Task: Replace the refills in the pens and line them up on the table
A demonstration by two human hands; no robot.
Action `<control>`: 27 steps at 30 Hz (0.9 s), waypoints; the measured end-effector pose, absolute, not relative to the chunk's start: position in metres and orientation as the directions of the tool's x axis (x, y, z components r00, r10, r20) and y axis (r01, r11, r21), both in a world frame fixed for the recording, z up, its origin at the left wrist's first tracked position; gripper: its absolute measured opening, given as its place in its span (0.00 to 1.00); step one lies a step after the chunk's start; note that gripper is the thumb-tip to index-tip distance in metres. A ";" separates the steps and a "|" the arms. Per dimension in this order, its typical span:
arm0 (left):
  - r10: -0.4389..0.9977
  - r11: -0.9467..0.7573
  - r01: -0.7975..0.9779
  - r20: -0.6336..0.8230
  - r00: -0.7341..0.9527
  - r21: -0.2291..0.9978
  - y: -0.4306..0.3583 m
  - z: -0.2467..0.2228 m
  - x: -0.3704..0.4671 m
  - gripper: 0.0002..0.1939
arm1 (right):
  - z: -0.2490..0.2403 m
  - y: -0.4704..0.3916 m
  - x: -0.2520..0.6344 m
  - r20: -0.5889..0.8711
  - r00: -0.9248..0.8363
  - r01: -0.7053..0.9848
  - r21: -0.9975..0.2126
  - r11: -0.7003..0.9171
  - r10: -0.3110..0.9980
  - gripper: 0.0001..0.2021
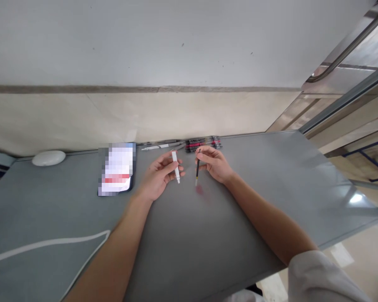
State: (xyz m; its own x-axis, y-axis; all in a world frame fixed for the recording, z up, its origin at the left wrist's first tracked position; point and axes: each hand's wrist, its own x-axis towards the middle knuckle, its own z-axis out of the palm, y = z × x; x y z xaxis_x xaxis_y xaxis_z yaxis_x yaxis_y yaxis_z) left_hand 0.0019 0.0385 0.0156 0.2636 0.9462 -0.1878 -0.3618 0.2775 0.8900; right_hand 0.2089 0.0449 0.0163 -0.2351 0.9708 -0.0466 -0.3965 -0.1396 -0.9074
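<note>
A white pen-like tube (175, 167) is held between the thumb and fingers of my left hand (159, 176), its narrow end pointing down. My right hand (214, 163) pinches a thin black stick (198, 164) with a yellowish band and a pale lower end. The two held things are apart, both above the grey table (182, 243). Beneath the black stick is a blurred reddish patch (200, 190). Several dark and red pens (203, 144) lie in a row at the table's back edge, just beyond my hands.
A phone (118, 167) with a blurred screen lies left of my left hand. Farther left sits a white rounded object (48, 158). Dark and white pens (159, 145) lie along the wall. A white cable (47, 242) crosses the near left.
</note>
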 end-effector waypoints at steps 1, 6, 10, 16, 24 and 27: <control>0.946 0.278 -0.363 -0.189 0.264 0.889 0.038 0.016 0.002 0.21 | 0.017 0.045 0.209 -0.049 -0.235 -0.397 -0.907 -0.142 0.971 0.10; 0.944 0.279 -0.372 -0.182 0.274 0.885 0.038 0.016 0.002 0.21 | 0.019 0.043 0.208 -0.060 -0.231 -0.396 -0.906 -0.149 0.971 0.11; 0.943 0.272 -0.388 -0.164 0.289 0.881 0.037 0.014 0.002 0.20 | 0.019 0.043 0.207 -0.075 -0.214 -0.391 -0.907 -0.156 0.974 0.11; 0.939 0.268 -0.391 -0.147 0.311 0.881 0.037 0.012 0.000 0.18 | 0.017 0.044 0.207 -0.067 -0.189 -0.397 -0.907 -0.139 0.980 0.10; 0.938 0.280 -0.392 -0.163 0.306 0.876 0.036 0.016 0.001 0.18 | 0.016 0.044 0.206 -0.055 -0.176 -0.410 -0.903 -0.124 0.983 0.12; 0.936 0.278 -0.403 -0.152 0.316 0.872 0.036 0.015 0.001 0.18 | 0.017 0.044 0.205 -0.050 -0.164 -0.405 -0.907 -0.113 0.985 0.12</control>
State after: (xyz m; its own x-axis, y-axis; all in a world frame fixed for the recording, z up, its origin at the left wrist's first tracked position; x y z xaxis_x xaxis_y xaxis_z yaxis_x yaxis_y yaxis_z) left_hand 0.0008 0.0362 0.0150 0.3161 0.9364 -0.1523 -0.4034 0.2779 0.8718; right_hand 0.2050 0.0438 0.0169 -0.1642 0.9852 -0.0495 -0.4051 -0.1131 -0.9072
